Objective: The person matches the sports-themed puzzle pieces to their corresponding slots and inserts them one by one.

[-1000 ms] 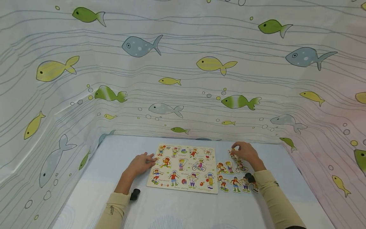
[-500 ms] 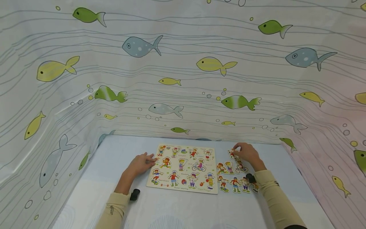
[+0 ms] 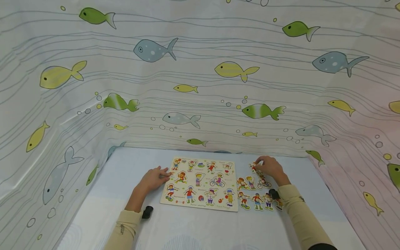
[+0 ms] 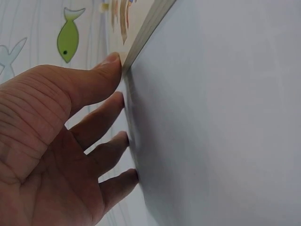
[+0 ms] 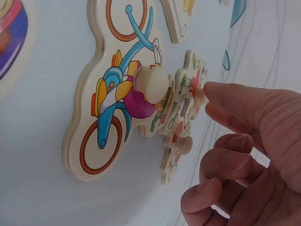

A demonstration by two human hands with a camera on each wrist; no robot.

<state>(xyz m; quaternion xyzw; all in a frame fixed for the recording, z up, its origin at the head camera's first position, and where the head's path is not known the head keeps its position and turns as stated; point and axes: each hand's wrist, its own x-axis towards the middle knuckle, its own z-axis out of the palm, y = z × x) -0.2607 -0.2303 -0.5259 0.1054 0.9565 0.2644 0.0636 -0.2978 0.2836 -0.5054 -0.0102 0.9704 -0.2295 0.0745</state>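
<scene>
A wooden puzzle board (image 3: 189, 178) printed with children playing sports lies on the table. My left hand (image 3: 154, 180) is at its left side; in the left wrist view the thumb (image 4: 108, 70) touches the board's edge and the fingers rest on the table, loosely spread. To the right of the board, my right hand (image 3: 270, 167) pinches the knob of a small puzzle piece (image 5: 189, 84) between thumb and index finger. That piece lies low among its neighbours and is partly hidden. Close by is the cyclist puzzle piece (image 5: 113, 94) with its round knob.
Several knobbed puzzle pieces (image 3: 257, 201) lie in rows right of the board, some partly under the right wrist. Another piece (image 5: 176, 129) sits against the held one. A fish-patterned sheet (image 3: 200, 104) rises behind the table (image 3: 187, 229) and along both sides.
</scene>
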